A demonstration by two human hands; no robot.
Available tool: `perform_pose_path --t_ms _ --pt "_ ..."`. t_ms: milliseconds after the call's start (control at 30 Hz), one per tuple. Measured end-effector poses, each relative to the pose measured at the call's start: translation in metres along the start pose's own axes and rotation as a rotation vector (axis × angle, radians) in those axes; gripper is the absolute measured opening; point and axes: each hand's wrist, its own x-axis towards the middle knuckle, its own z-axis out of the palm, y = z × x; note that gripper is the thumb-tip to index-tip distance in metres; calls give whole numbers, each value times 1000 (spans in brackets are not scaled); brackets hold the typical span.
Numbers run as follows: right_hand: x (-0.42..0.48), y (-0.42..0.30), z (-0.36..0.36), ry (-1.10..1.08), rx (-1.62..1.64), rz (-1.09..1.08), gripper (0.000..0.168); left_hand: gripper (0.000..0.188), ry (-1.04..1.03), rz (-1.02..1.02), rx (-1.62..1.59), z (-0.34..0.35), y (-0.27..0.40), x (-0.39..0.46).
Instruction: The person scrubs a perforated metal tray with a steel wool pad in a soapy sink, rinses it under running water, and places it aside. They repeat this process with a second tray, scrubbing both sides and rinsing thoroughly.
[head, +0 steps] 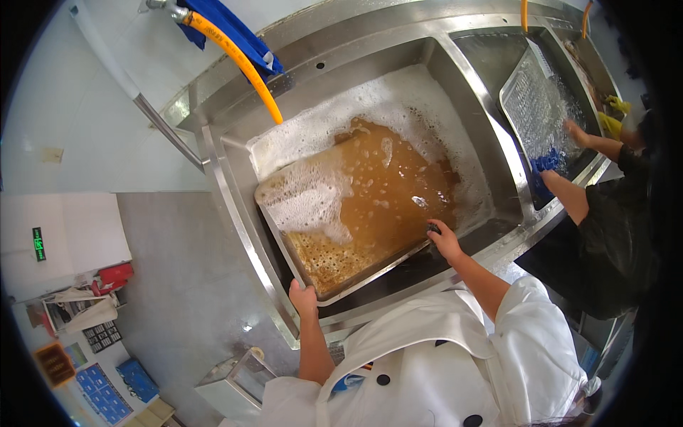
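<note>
A rectangular metal tray with small holes lies tilted in the left basin, mostly under brown, sudsy water. Its near left corner is raised out of the water, and brown residue coats the bottom there. My left hand grips the rim at that corner. Farther right, at the tray's near edge, my right hand pinches a small dark scrubber, perhaps a metal scouring pad. White foam covers part of the tray and floats along the far side of the basin.
An orange hose hangs over the basin's far left rim, near a blue cloth. Right of the steel divider, a co-worker's hands are at another tray with a blue cloth. A yellow glove shows beyond.
</note>
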Motion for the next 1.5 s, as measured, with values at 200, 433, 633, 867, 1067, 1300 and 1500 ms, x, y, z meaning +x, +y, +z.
perform_pose_path --t_ms 200,433,633,867,1067,1300,1500 --pt "35 -10 11 -123 473 186 60 16 35 303 253 -64 125 16" --pt "71 11 27 40 240 308 65 13 93 498 262 -86 249 -29" --pt "101 6 31 77 181 343 65 12 193 573 402 -88 279 -89" --pt "127 29 44 38 52 153 63 13 296 724 634 -83 274 -109" --pt "165 94 49 213 -530 110 50 9 229 690 679 -45 310 -64" --pt "93 -47 132 284 556 -149 48 10 160 619 638 -37 297 -7" --pt "107 -85 129 240 -28 -556 43 11 204 610 719 -29 277 10"
